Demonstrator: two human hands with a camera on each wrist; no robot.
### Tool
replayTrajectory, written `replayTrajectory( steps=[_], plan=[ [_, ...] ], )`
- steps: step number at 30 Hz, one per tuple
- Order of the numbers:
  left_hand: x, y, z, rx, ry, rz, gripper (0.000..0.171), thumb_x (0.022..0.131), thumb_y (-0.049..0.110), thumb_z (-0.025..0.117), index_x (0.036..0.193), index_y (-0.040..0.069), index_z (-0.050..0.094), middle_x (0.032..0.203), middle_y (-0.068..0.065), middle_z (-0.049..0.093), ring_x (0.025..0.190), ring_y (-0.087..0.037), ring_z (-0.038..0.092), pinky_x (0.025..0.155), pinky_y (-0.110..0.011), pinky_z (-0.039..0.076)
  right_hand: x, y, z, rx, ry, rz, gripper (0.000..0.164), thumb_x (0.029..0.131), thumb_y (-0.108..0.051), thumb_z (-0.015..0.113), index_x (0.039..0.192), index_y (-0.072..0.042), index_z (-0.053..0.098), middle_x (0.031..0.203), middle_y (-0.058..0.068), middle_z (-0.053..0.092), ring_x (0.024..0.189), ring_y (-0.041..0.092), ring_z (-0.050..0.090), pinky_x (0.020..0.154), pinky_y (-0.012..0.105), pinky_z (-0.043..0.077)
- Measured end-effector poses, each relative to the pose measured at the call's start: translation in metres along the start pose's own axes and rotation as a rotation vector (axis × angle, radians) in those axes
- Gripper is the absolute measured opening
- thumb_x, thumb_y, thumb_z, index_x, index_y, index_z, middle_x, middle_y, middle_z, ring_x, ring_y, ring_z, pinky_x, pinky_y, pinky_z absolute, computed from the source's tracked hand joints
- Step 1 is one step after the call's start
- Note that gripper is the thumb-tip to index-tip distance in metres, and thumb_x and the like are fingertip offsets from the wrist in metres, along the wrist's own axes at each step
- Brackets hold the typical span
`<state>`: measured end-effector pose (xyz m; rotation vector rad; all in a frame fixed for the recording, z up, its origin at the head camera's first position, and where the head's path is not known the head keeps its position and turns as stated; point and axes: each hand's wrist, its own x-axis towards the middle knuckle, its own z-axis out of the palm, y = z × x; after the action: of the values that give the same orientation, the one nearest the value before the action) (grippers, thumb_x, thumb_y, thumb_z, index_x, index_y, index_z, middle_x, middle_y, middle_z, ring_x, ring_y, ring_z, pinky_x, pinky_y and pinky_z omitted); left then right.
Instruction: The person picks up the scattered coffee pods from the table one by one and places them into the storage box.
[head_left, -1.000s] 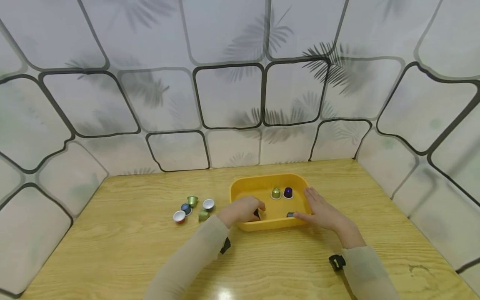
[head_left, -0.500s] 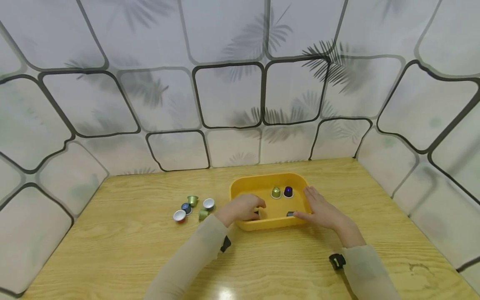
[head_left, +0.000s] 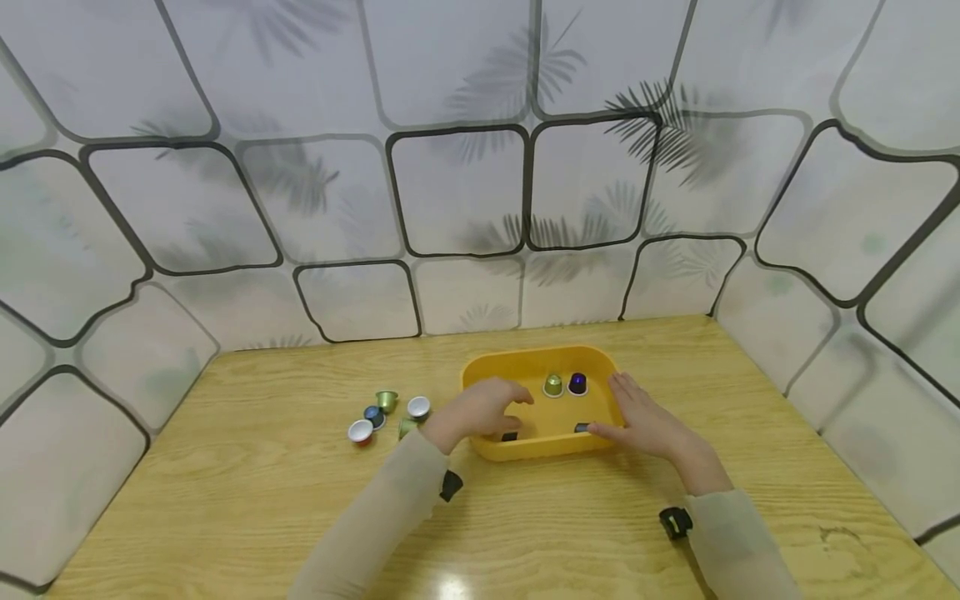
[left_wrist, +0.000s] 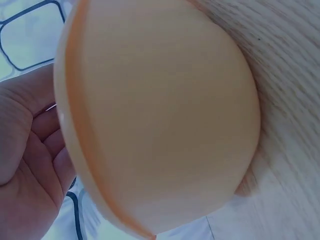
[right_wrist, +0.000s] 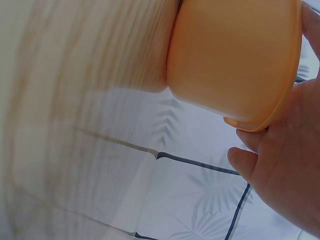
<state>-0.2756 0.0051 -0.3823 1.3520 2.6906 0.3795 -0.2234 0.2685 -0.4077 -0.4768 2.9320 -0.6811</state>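
My left hand [head_left: 483,410] hovers over the left part of the yellow tray [head_left: 517,452], thumb and fingers spread apart with nothing between them. Just below its thumb, a dark coffee capsule [head_left: 510,436] lies in the tray, partly hidden. Along the tray's right rim rests my right hand [head_left: 651,423], fingers straight and thumb reaching over the front corner. Beside that thumb shows a grey-black capsule [head_left: 581,427], partly covered. A green capsule [head_left: 552,385] and a purple capsule [head_left: 577,383] stand side by side toward the tray's back. Both wrist views show mostly the tray's outer wall [left_wrist: 165,110].
Left of the tray, several loose capsules lie on the wooden table [head_left: 247,483]: a green one [head_left: 387,401], a blue one [head_left: 373,417], white-lidded ones [head_left: 418,407] and another green one [head_left: 408,428] near the left sleeve. A patterned wall covering [head_left: 465,292] borders the table.
My left hand has let go of the dark capsule in the tray's front left and lifted slightly, its thumb and fingers spreading. My right hand stays on the rim.
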Motion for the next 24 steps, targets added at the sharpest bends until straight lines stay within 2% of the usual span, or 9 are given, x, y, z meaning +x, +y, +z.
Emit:
replayTrajectory(
  steps=[8,14,24],
  plan=[
    [-0.006,0.001,-0.006,-0.028,0.054,0.022,0.033,0.081,0.015,0.065,0.112,0.004,0.059,0.109,-0.006,0.060,0.098,-0.020,0.056,0.084,-0.026,0.043,-0.001,0.000,0.000,-0.004,0.007,-0.003,0.098,0.080,-0.060,0.047,0.136,0.012,0.012,0.141,0.029,0.006,0.129,0.040,0.003,0.101,0.053,0.009],
    [-0.013,-0.002,-0.009,-0.044,0.101,0.012,0.033,0.082,0.016,0.064,0.112,0.004,0.059,0.109,-0.004,0.060,0.100,-0.017,0.055,0.086,-0.027,0.043,0.000,0.001,0.000,0.001,0.003,-0.003,0.098,0.080,-0.059,0.048,0.136,0.012,0.011,0.141,0.028,0.005,0.129,0.039,0.003,0.102,0.053,0.009],
    [-0.039,-0.018,-0.011,-0.128,0.169,-0.037,0.032,0.082,0.015,0.064,0.110,0.001,0.059,0.108,-0.009,0.059,0.098,-0.023,0.054,0.085,-0.034,0.043,-0.002,-0.001,-0.001,0.007,0.004,-0.001,0.098,0.080,-0.059,0.048,0.135,0.013,0.011,0.141,0.029,0.006,0.129,0.040,0.003,0.101,0.053,0.010]
  ],
)
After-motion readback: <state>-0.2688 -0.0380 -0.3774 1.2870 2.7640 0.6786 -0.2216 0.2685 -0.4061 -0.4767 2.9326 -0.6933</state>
